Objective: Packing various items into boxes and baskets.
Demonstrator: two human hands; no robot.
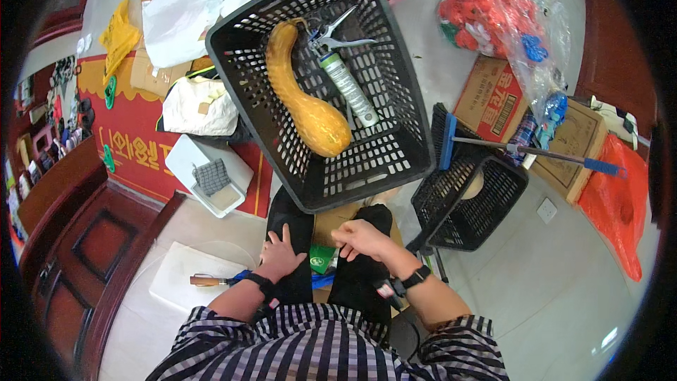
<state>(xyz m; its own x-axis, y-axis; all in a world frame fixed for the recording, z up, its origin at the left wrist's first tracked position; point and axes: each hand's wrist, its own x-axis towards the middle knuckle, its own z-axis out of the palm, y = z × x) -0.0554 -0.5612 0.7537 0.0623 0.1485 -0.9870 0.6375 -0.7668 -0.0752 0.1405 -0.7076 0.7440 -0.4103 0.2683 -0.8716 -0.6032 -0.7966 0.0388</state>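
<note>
My left hand (280, 255) rests on my left thigh in black trousers, its fingers spread and nothing in it. Above my right thigh, my right hand (362, 238) has loosely bent fingers and no visible object in it. Just beyond my knees is a large black plastic basket (317, 193) with slotted walls. Inside lie a long-necked orange squash (312, 111), a white and green cartridge tube (349, 90) and a plier-like hand tool (338, 34) with two silver handles. A green packet (321, 257) shows between my legs.
To the right are a smaller black basket (476, 222) holding a pale round object, a blue broom (447, 140), cardboard boxes (489, 98) and a red plastic bag (619, 206). A white bin (185, 161) with a grey cloth (212, 177) stands left, near a wooden-handled tool (208, 280).
</note>
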